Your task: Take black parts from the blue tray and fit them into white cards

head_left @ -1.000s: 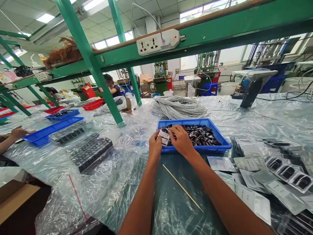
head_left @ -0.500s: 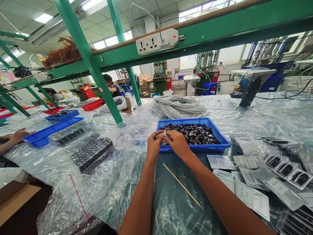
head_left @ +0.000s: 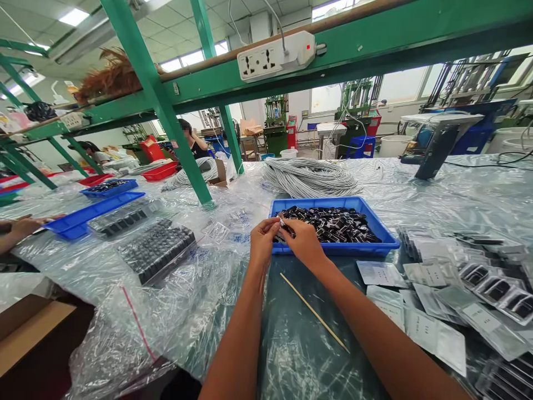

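My left hand [head_left: 263, 240] and my right hand [head_left: 303, 240] meet at the near left corner of a blue tray [head_left: 333, 249]. Their fingertips close together on a small whitish piece [head_left: 282, 222], too small and too covered to name. Inside the tray lies a heap of small black parts [head_left: 350, 225] with shiny metal edges. A thin wooden stick [head_left: 314, 312] rests on the dark green tabletop between my forearms.
Clear packets with printed labels [head_left: 435, 333] spread over the right side. Left are a plastic-covered block of black parts [head_left: 158, 253], another blue tray [head_left: 94, 216] and a co-worker's hand [head_left: 25, 226]. Behind the tray lies coiled grey cable [head_left: 310, 176]; a green post [head_left: 179, 139] rises beside it.
The view has shifted slightly. My hands stay together by the tray, and less of the whitish piece shows between the fingertips. The co-worker at the back has raised an arm toward the head.
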Motion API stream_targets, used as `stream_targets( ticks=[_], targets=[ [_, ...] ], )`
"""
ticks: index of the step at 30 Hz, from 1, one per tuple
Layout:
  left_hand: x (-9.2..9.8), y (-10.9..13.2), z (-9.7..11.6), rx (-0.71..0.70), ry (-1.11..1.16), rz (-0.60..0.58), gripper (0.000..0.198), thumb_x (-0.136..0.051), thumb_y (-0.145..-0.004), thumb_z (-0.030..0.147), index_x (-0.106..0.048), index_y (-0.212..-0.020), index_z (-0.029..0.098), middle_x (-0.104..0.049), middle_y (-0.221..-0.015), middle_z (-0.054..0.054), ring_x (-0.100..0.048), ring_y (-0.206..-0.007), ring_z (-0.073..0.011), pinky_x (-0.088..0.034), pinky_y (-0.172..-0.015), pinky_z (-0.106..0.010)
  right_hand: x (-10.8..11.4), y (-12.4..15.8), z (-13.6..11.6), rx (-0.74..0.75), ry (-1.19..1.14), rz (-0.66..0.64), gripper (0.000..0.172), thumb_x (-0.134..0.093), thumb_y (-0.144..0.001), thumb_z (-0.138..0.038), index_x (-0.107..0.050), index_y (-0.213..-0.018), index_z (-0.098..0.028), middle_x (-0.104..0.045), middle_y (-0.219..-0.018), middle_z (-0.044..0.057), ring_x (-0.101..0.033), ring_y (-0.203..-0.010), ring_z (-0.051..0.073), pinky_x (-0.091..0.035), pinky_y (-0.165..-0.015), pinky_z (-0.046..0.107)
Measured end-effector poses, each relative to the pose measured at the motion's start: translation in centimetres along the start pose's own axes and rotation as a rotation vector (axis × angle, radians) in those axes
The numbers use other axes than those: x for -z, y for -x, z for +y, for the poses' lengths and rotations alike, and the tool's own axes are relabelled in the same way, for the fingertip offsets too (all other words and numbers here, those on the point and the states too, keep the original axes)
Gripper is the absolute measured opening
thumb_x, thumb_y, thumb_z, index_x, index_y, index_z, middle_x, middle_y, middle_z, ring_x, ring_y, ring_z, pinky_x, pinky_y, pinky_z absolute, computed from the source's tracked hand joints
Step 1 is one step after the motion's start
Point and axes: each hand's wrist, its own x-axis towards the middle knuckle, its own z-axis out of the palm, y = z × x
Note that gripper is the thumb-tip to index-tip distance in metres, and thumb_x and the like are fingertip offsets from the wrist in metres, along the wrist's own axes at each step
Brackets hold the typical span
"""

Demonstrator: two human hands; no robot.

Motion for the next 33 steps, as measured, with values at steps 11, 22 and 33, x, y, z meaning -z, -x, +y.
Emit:
stream_targets(
  ticks=[11,22,33],
  targets=[
    [-0.2,-0.4,-1.0,-0.071,-0.294,0.052,0.026,-0.077,-0.063,0.032,-0.072,-0.083,0.016,-0.07,-0.07,-0.004,-0.063,-0.065,-0.0164,-0.048,-0.061,-0.026,1.4,-0.6,1.7,-0.112,-0.047,-0.097,0.015,-0.061,-0.076,-0.014,-0.074,-0.082,-0.017,-0.076,-0.076,0.006,-0.072,-0.073,0.023,-0.055,-0.075,0.033],
    [0.7,-0.5,-0.8,-0.098,-0.29,0.179,0.026,-0.076,-0.065,0.037,-0.068,-0.079,0.016,-0.069,-0.076,-0.005,-0.063,-0.069,-0.0171,-0.048,-0.064,-0.027,0.3,0.3,0.7,0.151,0.071,-0.115,0.031,-0.05,-0.093,-0.019,-0.064,-0.121,-0.019,-0.065,-0.117,0.013,-0.066,-0.102,0.023,-0.057,-0.082,0.035],
    [-0.7,0.4,-0.4,-0.131,-0.323,0.184,0.01,-0.073,-0.066,0.026,-0.067,-0.07,0.02,-0.068,-0.071,-0.001,-0.061,-0.07,-0.0162,-0.046,-0.069,-0.027,0.4,0.5,0.0,0.024,0.282,-0.093,0.016,-0.053,-0.094,-0.022,-0.065,-0.102,-0.018,-0.066,-0.105,0.011,-0.068,-0.084,0.021,-0.051,-0.062,0.028]
  ],
)
